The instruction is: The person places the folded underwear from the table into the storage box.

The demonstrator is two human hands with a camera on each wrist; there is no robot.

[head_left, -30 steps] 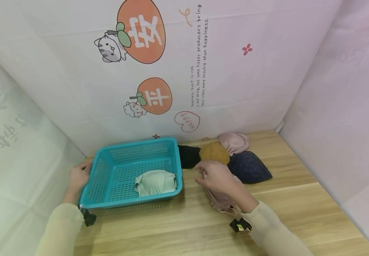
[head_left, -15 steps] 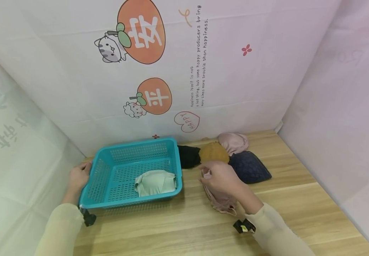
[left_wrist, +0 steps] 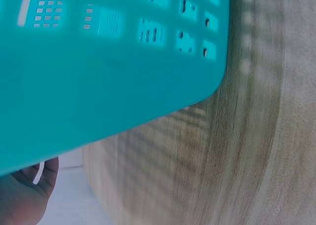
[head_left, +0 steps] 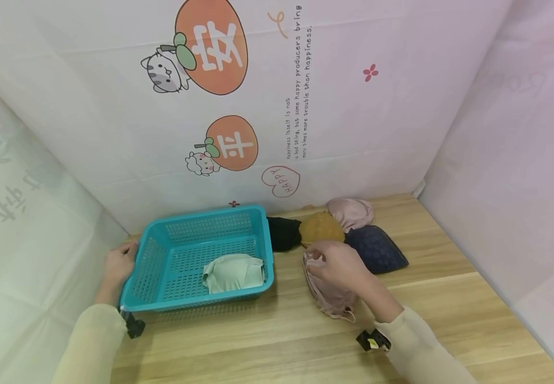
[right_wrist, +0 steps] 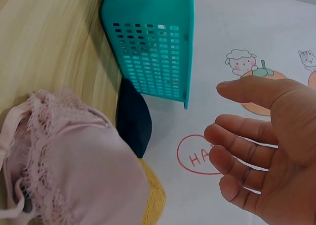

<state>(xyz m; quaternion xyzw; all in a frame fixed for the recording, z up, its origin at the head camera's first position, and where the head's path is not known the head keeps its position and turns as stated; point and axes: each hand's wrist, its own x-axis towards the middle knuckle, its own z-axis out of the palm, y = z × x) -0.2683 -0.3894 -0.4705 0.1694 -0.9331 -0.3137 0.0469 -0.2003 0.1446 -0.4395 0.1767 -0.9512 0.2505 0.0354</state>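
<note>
In the head view my left hand (head_left: 120,262) holds the left rim of a turquoise plastic basket (head_left: 148,250). Its fingers are partly hidden behind the basket wall in the left wrist view. A folded mint-green garment (head_left: 233,273) lies inside at the basket's front right. My right hand (head_left: 341,269) hovers over a folded dusty-pink bra (head_left: 329,296) with lace edging and straps. From the right wrist view, this hand's fingers are loosely bent and apart from the thumb, with nothing between them; the bra (right_wrist: 98,166) sits apart from them.
Behind the right hand lie a black folded piece (head_left: 283,233), a mustard one (head_left: 321,228), a pale pink one (head_left: 351,212) and a navy one (head_left: 376,249). They sit close together against the printed back sheet (head_left: 344,133). Side sheets flank the wooden table (head_left: 238,352).
My right hand has shifted slightly right and toward me, uncovering more of the dusty-pink bra. The left hand and the basket stay where they were.
</note>
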